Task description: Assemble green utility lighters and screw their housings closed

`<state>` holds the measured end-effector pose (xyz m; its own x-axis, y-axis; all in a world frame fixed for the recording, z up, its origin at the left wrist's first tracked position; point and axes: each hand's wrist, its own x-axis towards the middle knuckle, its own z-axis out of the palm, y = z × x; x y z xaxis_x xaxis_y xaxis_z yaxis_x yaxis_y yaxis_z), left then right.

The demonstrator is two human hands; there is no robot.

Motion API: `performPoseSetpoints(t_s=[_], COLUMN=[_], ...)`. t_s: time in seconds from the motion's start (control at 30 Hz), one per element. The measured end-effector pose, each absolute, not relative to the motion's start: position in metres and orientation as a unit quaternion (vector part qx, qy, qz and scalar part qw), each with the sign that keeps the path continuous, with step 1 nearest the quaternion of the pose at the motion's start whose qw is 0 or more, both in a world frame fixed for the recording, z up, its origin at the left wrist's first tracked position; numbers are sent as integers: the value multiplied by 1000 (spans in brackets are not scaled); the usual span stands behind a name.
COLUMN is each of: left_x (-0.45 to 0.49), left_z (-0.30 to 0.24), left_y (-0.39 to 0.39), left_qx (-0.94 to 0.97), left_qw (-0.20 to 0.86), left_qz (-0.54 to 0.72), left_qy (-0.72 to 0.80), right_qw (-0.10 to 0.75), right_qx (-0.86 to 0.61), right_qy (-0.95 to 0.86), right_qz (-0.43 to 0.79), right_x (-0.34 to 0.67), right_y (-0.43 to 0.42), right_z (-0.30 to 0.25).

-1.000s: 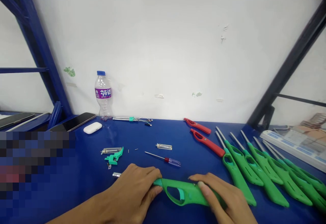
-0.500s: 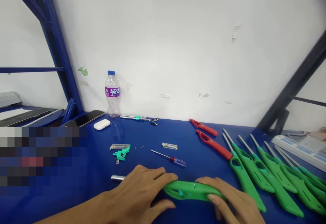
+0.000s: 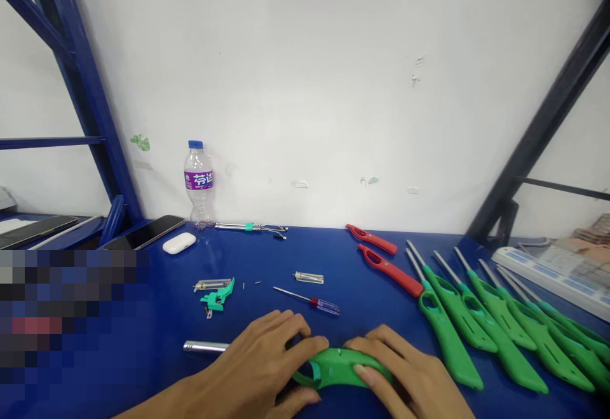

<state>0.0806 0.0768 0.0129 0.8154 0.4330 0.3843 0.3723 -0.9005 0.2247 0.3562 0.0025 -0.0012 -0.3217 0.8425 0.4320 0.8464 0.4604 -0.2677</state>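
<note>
A green long-nosed gas lighter (image 3: 336, 367) lies across both hands low in the middle, its metal tube pointing left. My left hand (image 3: 267, 368) wraps round it near the trigger, thumb below and fingers on top. Over the handle end on the right, my right hand (image 3: 405, 368) closes with fingers on top and thumb on the near face. Just beyond the hands lies a screwdriver (image 3: 325, 306) with a clear and red handle. A teal trigger part (image 3: 219, 295) and two clear fuel tanks, one at left (image 3: 214, 285) and one nearer the middle (image 3: 309, 278), rest on the blue table.
Several green lighters (image 3: 450, 336) lie side by side at right. Two red lighter shells, one in front (image 3: 391, 271) and one behind (image 3: 372, 239), sit left of them. A plastic bottle (image 3: 199, 184), a phone (image 3: 150, 231), a white earphone case (image 3: 179, 243) and metal rods (image 3: 233, 226) stand or lie along the back.
The view has shifted slightly, so the background sits further left. My right hand has moved inward along the lighter's handle, closer to my left, and more of the metal tube shows.
</note>
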Motion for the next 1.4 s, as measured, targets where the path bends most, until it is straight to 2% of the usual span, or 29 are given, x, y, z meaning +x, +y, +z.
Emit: performPoseSetpoints(t_s=[0.23, 0.4, 0.6, 0.8, 1.13, 1.4], left_x=[77, 77, 57, 29, 44, 47], left_z=[-3, 13, 43, 50, 42, 25], left_y=[80, 77, 136, 180, 168, 166], left_qx=[940, 937, 903, 865, 870, 872], left_qw=[105, 108, 45, 24, 21, -6], left_qz=[237, 227, 199, 144, 99, 125], left_qy=[221, 243, 379, 480, 483, 473], right_qw=[262, 293, 314, 312, 255, 308], right_qx=[-541, -534, -549, -559, -537, -517], right_qy=[-799, -793, -775, -768, -804, -799], right_qz=[14, 19, -14, -7, -7, -11], right_x=[356, 356, 356, 359, 359, 351], right_y=[4, 5, 5, 3, 2, 4], right_z=[-1, 2, 0, -1, -2, 7])
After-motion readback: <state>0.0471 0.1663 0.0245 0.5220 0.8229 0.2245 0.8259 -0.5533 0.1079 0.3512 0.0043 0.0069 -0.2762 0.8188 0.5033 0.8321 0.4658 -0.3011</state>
